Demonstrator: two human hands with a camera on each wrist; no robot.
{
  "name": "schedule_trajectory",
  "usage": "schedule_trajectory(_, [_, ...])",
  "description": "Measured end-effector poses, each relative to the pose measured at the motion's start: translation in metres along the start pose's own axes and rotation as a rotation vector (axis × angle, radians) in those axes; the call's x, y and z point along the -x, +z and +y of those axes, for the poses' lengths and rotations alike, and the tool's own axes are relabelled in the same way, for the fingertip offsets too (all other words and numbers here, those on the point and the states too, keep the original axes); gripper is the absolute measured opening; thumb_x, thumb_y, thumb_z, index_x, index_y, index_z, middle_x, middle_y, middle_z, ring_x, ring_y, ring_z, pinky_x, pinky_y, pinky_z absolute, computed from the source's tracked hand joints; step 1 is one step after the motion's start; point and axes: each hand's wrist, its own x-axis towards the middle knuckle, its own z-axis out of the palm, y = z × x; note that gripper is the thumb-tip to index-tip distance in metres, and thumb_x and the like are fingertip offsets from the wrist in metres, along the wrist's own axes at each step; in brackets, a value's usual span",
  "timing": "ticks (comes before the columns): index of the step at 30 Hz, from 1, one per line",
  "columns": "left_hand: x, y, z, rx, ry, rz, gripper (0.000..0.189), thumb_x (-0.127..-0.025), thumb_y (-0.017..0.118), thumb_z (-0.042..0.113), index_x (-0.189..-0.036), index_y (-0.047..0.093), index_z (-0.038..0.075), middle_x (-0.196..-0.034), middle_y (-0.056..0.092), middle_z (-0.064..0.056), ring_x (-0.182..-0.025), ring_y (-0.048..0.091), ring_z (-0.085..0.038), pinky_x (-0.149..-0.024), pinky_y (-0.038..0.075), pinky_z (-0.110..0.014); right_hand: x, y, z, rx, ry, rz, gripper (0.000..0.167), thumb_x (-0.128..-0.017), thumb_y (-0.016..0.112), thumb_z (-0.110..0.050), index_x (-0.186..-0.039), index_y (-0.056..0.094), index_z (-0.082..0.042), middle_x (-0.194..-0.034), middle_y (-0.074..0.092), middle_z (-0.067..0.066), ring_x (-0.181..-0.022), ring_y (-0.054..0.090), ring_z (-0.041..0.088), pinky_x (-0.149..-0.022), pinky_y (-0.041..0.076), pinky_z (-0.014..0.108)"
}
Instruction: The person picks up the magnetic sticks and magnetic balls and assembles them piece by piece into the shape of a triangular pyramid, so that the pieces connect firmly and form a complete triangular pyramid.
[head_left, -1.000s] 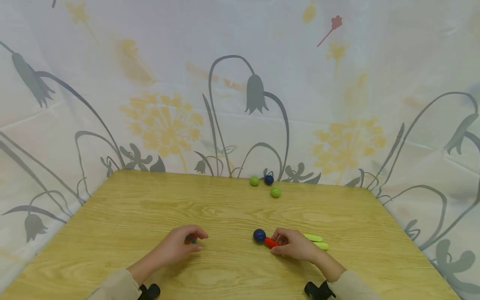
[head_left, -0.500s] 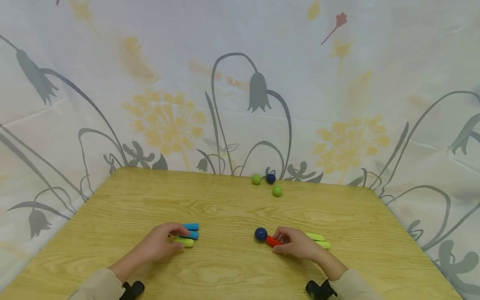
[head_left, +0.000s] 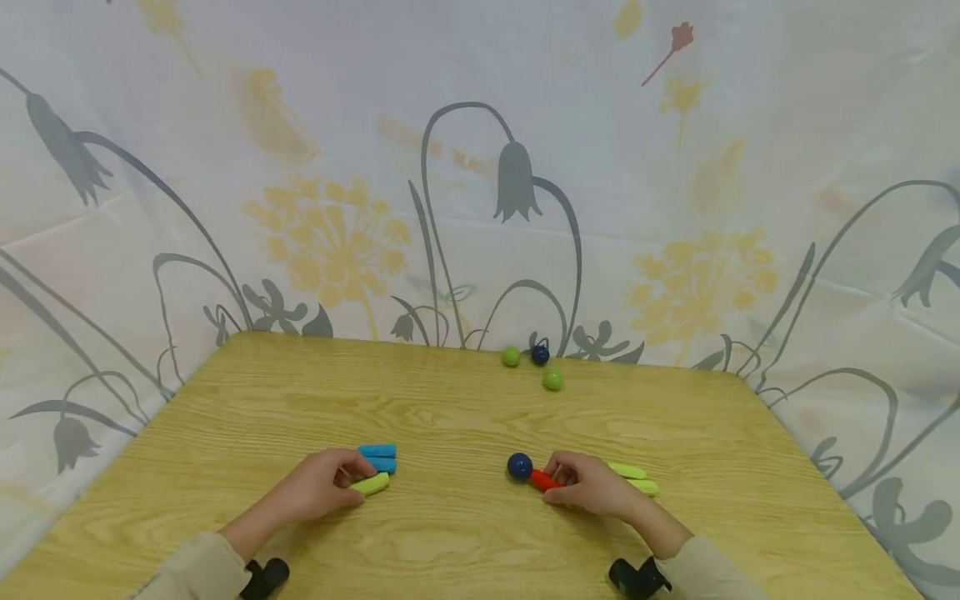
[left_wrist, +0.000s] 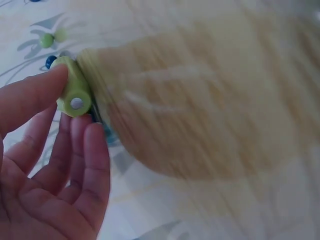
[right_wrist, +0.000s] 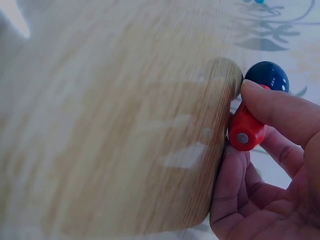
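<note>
Only the wrist views show silver discs point(left_wrist: 76, 103): one on the lime rod point(head_left: 372, 484) the left hand point(head_left: 322, 483) pinches, one on the red rod point(head_left: 544, 481), touching a navy ball point(head_left: 519, 467), that the right hand point(head_left: 592, 485) pinches. The desk point(head_left: 450, 542) also bears two blue rods point(head_left: 378, 451), two green balls point(head_left: 511, 357), a second navy ball point(head_left: 540, 355), two more lime rods point(head_left: 644, 487).

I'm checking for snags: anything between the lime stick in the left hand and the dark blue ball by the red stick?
Nothing visible: only bare table shows between that lime stick and the dark blue ball. The two light blue sticks lie on the lime one's far side, out of that path.
</note>
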Motion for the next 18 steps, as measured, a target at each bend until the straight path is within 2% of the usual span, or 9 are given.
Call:
schedule_trajectory(5, [0.002,0.006,0.004,0.009,0.022,-0.011,0.025,-0.078,0.073,0.006,-0.101,0.064,0.004,-0.092,0.059,-0.001,-0.080,0.054,-0.017,-0.067,0.046,-0.027,0.000,-0.001,-0.001,0.008,0.004,-0.001,0.016,-0.086,0.069,-0.018,-0.093,0.059,-0.008,-0.079,0.056,-0.001,-0.067,0.050,0.012,-0.059,0.041,0.025])
schedule_trajectory(9, [0.000,0.015,0.012,0.056,0.053,-0.030,0.030,-0.081,0.072,0.008,-0.109,0.062,0.000,-0.097,0.060,-0.004,-0.082,0.055,-0.018,-0.068,0.047,-0.026,0.002,-0.003,-0.001,0.011,-0.002,0.007,0.016,-0.085,0.069,-0.018,-0.093,0.059,-0.008,-0.079,0.056,-0.001,-0.066,0.050,0.012,-0.058,0.041,0.025])
schedule_trajectory(14, [-0.009,0.026,0.023,0.117,0.069,-0.054,0.035,-0.084,0.068,0.009,-0.116,0.060,-0.003,-0.103,0.060,-0.008,-0.087,0.056,-0.021,-0.071,0.049,-0.030,0.002,-0.002,-0.001,0.012,-0.005,0.014,0.016,-0.085,0.069,-0.017,-0.093,0.059,-0.008,-0.078,0.057,-0.001,-0.065,0.049,0.011,-0.058,0.040,0.025])
schedule_trajectory(18, [-0.021,0.037,0.030,0.143,0.060,-0.069,0.033,-0.088,0.065,0.009,-0.118,0.059,-0.004,-0.106,0.060,-0.010,-0.088,0.056,-0.022,-0.070,0.049,-0.032,0.001,0.000,-0.001,0.040,-0.030,0.022,0.016,-0.085,0.069,-0.018,-0.093,0.060,-0.008,-0.077,0.055,-0.002,-0.063,0.046,0.009,-0.056,0.038,0.025])
